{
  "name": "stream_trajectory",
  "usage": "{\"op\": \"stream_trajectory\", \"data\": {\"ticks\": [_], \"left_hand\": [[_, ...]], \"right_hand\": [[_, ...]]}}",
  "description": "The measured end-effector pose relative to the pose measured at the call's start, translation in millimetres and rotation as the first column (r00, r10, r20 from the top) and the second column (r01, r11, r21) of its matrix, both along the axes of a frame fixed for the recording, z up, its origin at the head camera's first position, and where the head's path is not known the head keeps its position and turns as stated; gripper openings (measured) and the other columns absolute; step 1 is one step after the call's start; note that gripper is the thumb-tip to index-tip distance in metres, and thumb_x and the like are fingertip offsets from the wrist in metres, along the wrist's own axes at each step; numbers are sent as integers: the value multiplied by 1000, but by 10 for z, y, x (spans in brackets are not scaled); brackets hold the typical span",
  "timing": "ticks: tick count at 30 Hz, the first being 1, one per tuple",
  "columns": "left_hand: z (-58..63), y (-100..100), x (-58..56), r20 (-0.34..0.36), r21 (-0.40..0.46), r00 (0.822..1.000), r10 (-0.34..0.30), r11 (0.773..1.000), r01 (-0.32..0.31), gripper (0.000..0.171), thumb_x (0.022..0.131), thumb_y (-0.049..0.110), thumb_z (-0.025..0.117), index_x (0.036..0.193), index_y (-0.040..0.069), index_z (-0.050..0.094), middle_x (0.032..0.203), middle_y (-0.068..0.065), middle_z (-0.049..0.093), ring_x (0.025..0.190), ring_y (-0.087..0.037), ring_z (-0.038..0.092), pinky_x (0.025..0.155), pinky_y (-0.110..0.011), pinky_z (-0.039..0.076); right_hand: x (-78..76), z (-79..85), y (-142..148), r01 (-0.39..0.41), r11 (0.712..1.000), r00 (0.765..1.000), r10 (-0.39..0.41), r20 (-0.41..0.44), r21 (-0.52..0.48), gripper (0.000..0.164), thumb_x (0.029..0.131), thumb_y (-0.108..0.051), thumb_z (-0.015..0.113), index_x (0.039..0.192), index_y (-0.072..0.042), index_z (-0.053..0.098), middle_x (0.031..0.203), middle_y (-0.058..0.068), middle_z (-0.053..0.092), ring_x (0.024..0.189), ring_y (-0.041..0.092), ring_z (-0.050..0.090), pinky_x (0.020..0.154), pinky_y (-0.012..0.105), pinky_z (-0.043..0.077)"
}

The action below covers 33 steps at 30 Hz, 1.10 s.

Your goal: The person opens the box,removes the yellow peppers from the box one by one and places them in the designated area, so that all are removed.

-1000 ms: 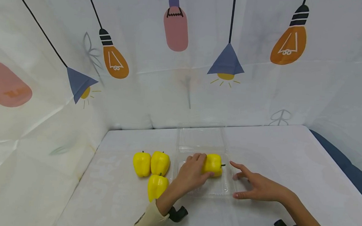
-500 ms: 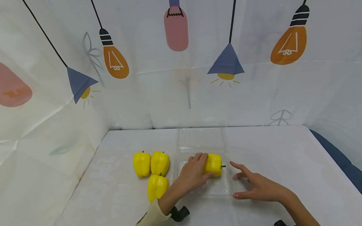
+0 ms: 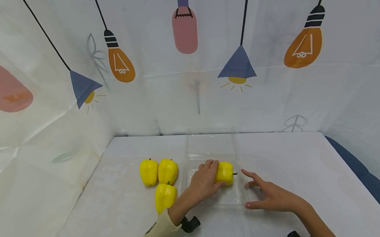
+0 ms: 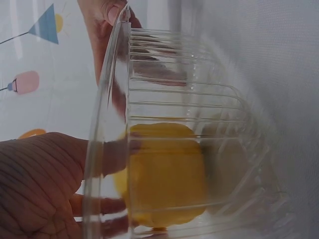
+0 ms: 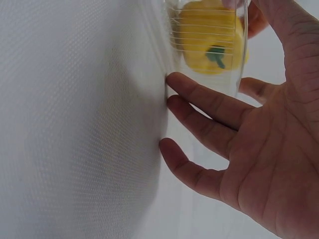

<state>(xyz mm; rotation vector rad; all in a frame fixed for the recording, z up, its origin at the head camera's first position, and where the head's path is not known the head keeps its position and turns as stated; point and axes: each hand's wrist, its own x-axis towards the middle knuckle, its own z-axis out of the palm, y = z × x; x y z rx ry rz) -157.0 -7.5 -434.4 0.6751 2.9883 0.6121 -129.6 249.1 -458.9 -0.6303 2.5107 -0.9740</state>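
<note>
In the head view, a yellow bell pepper [image 3: 224, 173] lies on its side inside a clear plastic clamshell container [image 3: 211, 197], its stem pointing right. My left hand [image 3: 202, 182] grips the blunt end of this pepper, fingers over the far side and thumb on the near side. Through the container wall, the left wrist view shows the pepper [image 4: 167, 174] close above the base. Beside the container's right edge, my right hand [image 3: 271, 197] is spread with nothing in it. The right wrist view has its fingertips [image 5: 175, 149] right at the white tabletop.
Several more yellow bell peppers stand grouped left of the container, such as the near one [image 3: 165, 196], partly behind the left forearm. The container's lid [image 3: 212, 144] lies folded back toward the patterned wall sheet [image 3: 159, 95]. White tabletop [image 3: 303, 164] extends to the right.
My left hand has shifted very slightly to the right along with the pepper it grips. The right hand has stayed where it was.
</note>
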Motion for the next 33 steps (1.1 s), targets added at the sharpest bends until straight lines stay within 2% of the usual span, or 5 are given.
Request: {"op": "stream_trajectory", "data": {"ticks": [12,21,33], "left_hand": [[-34,8,-6,-80,-11,997,3,1000,-4,60,80,42,73,123,10,47,114,-4,55,91,-18,49,75,-28,46],[-28,8,5,-89,6,995,36,999,-36,59,75,47,75,115,12,50,103,-2,55,83,-15,46,68,-24,43],[-11,7,12,-80,2,993,87,996,-87,64,71,57,73,108,12,48,91,1,47,78,-12,43,63,-21,40]], "right_hand": [[-3,-19,8,12,1000,1000,-12,12,0,98,77,-52,71,150,-29,10,125,4,57,120,34,48,92,63,37],[5,-3,1,10,1000,1000,-10,7,-3,98,77,-52,71,150,-27,10,125,4,57,120,34,48,92,62,37],[4,1,-1,2,1000,1000,-2,-3,2,97,78,-51,71,150,-26,11,125,5,57,119,35,48,92,62,38]]}}
